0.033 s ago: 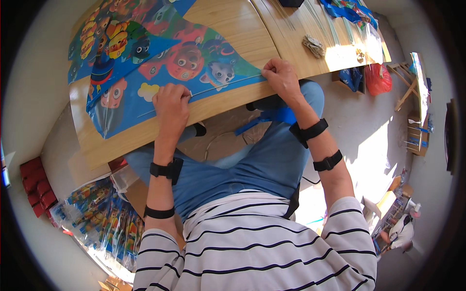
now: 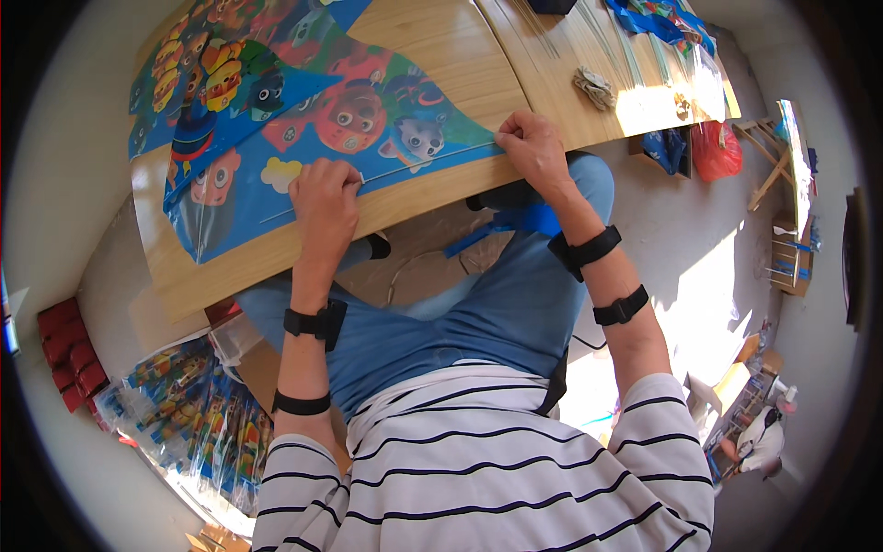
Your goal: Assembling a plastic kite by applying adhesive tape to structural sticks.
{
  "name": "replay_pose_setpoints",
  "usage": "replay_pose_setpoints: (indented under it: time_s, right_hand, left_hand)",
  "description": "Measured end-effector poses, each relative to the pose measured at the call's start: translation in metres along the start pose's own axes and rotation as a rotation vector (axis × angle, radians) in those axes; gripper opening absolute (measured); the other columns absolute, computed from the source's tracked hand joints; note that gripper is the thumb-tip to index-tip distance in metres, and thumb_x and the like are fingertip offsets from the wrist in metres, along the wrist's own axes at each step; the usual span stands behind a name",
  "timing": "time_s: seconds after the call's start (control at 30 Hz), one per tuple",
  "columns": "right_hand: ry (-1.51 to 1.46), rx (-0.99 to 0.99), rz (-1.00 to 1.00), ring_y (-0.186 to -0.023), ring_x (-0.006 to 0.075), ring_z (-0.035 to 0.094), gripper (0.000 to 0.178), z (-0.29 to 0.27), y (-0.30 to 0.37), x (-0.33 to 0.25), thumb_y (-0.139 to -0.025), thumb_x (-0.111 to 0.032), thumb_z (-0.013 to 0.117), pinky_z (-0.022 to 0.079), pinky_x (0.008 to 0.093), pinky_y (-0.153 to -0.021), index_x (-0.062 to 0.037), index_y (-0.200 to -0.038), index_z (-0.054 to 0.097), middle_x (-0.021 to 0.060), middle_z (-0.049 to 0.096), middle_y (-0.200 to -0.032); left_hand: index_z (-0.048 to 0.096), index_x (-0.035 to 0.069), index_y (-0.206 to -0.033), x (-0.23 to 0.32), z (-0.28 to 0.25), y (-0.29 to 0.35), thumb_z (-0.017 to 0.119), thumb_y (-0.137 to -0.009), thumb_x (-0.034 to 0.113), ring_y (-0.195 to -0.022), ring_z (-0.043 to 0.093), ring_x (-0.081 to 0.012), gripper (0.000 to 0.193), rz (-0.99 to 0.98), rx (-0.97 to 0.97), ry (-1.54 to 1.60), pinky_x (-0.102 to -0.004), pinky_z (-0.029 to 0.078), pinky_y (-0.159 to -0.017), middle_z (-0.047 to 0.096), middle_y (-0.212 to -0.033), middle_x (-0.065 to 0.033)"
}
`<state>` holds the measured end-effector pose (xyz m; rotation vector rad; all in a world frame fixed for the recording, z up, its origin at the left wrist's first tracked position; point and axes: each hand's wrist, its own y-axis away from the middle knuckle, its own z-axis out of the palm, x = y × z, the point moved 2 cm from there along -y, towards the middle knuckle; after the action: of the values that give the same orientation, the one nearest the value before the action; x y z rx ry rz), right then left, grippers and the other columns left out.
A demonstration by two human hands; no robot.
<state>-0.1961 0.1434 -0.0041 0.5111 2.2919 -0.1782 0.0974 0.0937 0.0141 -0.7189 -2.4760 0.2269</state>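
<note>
The right hand is closed, with thumb and forefinger pinched on the right end of a thin, straight, pale rod. The left hand is set with fingers curled down along the rod's middle; what is pinched there cannot be told. The rod's long axis is carried from one grip to the other, angled nearer the body at left, its left end extended past the left hand. It is laid along the near edge of a glossy, blue, cartoon-printed sheet, spread on the pale wood-grain worktop.
</note>
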Motion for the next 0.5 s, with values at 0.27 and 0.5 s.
replay_pose_setpoints:
  time_s: [0.27, 0.5]
  right_hand:
    - [0.028, -0.013, 0.044, -0.075, 0.0308, 0.066, 0.010, -0.0014, -0.0006, -0.0035, -0.071, -0.015, 0.070, 0.051, 0.0403, -0.070, -0.0058, -0.076, 0.069, 0.0138, 0.067, -0.075]
    - [0.052, -0.011, 0.050, -0.075, 0.0309, 0.066, 0.011, -0.0017, 0.0001, -0.0060, -0.071, -0.016, 0.072, 0.051, 0.0400, -0.070, -0.0063, -0.076, 0.069, 0.0139, 0.067, -0.076]
  left_hand:
    - [0.061, 0.012, -0.080, -0.0023, 0.0008, 0.0002, 0.064, -0.078, 0.008, -0.087, 0.052, -0.0255, 0.006, -0.024, -0.038, 0.009, -0.0395, 0.035, -0.079, 0.055, -0.083, -0.0035]
    - [0.060, 0.012, -0.081, -0.0020, 0.0000, 0.0004, 0.064, -0.077, 0.007, -0.087, 0.052, -0.0261, 0.007, -0.020, -0.038, 0.009, -0.0399, 0.035, -0.078, 0.054, -0.083, -0.0038]
